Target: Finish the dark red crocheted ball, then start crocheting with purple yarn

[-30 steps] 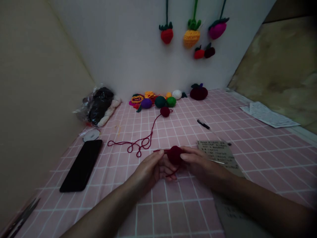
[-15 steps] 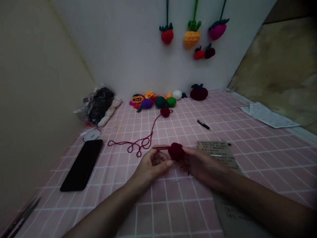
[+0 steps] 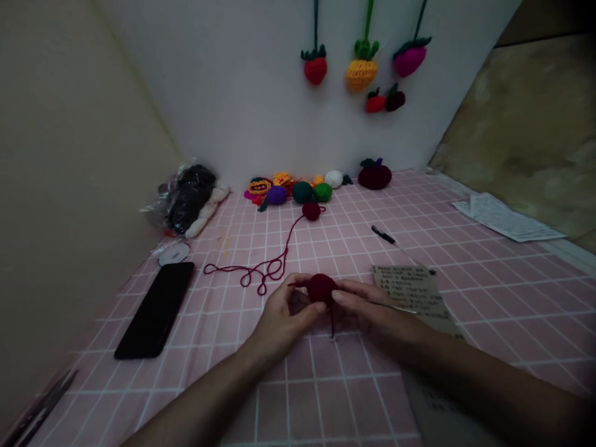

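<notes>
A small dark red crocheted piece [image 3: 321, 287] is pinched between both hands above the pink checked tablecloth [image 3: 354, 385]. My left hand [image 3: 286, 313] curls round its left side, thumb and fingers closed on it. My right hand [image 3: 372, 310] grips its right side and also carries a thin metal crochet hook [image 3: 395, 305] pointing right. A short yarn tail [image 3: 332, 323] hangs below the piece. Dark red yarn [image 3: 261, 270] runs in loops from the work back to a small yarn ball [image 3: 311, 210].
A black phone [image 3: 156, 308] and a white round disc [image 3: 173, 253] lie at left, scissors [image 3: 37, 413] at the bottom left corner. A handwritten card [image 3: 412, 292], a black pen [image 3: 382, 234] and papers [image 3: 505, 217] lie at right. Crocheted fruits [image 3: 298, 187] line the back wall; others hang above.
Both hands shifted the dark red piece slightly left and turned it; the yarn tail now hangs straight down beneath it. The left fingers closed more tightly around the piece.
</notes>
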The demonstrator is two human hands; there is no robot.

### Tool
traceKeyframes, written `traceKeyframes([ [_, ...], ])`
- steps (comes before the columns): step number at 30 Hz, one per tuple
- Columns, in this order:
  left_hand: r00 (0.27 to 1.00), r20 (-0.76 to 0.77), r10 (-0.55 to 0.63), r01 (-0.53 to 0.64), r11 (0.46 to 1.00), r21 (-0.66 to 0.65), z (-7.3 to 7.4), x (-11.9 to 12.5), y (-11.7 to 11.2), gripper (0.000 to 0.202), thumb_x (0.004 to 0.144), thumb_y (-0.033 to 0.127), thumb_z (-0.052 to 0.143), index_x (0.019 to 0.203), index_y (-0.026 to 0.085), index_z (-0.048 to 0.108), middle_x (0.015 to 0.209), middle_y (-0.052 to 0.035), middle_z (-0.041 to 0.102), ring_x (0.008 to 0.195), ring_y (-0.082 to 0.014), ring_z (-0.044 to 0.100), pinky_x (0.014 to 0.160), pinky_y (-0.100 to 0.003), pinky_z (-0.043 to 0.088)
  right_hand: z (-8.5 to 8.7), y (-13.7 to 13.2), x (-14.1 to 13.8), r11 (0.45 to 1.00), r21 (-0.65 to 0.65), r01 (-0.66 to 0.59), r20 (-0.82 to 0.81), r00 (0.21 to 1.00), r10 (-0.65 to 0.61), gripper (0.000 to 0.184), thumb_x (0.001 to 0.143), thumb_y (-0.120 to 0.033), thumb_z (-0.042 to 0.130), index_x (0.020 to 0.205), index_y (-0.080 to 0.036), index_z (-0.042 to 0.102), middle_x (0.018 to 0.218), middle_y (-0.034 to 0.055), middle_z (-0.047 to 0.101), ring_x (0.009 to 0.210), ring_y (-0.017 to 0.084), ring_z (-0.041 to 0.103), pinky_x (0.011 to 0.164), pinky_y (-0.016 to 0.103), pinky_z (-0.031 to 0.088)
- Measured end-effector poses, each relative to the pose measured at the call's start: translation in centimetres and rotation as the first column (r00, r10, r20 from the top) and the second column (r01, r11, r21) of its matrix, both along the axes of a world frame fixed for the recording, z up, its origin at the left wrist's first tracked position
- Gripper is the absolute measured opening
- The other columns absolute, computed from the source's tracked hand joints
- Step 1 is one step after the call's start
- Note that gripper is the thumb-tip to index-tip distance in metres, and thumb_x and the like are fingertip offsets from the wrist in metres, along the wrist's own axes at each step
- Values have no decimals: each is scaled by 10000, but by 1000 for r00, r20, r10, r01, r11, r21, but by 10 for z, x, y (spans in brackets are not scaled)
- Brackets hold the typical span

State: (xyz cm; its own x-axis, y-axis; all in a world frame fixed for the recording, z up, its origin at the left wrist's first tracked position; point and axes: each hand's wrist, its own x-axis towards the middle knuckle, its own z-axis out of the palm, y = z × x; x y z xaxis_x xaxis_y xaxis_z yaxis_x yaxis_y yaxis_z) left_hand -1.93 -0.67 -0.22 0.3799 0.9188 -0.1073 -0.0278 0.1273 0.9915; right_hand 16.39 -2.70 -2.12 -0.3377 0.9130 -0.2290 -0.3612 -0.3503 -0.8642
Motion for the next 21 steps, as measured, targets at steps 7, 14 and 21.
traceKeyframes([
  [7, 961, 260, 93, -32, 973, -228, -14, -2, 9, 333, 728, 280, 724, 999, 153, 578, 915, -58, 651, 767, -156, 599, 714, -289, 424, 2, 2, 0, 999, 52, -10, 87, 996, 6, 253, 887, -410, 621, 986, -194, 710, 861, 48, 689, 759, 147, 616, 675, 272, 474],
  [14, 947, 302, 108, -39, 974, -224, -13, -2, 9, 367, 724, 258, 748, 1015, 164, 546, 996, -79, 670, 876, -179, 627, 805, -311, 445, 1, 2, 3, 996, 94, 6, 170, 985, -22, 250, 895, -428, 606, 930, -190, 677, 792, 27, 649, 715, 140, 589, 665, 276, 444],
  [21, 997, -16, 74, -73, 995, 62, -9, 0, 1, 397, 750, 290, 738, 1048, 216, 487, 936, -53, 666, 825, -182, 618, 740, -300, 461, 3, 0, 1, 981, 167, -97, 172, 983, 68, 200, 864, -352, 661, 977, -188, 680, 818, 19, 638, 748, 134, 569, 680, 263, 414],
])
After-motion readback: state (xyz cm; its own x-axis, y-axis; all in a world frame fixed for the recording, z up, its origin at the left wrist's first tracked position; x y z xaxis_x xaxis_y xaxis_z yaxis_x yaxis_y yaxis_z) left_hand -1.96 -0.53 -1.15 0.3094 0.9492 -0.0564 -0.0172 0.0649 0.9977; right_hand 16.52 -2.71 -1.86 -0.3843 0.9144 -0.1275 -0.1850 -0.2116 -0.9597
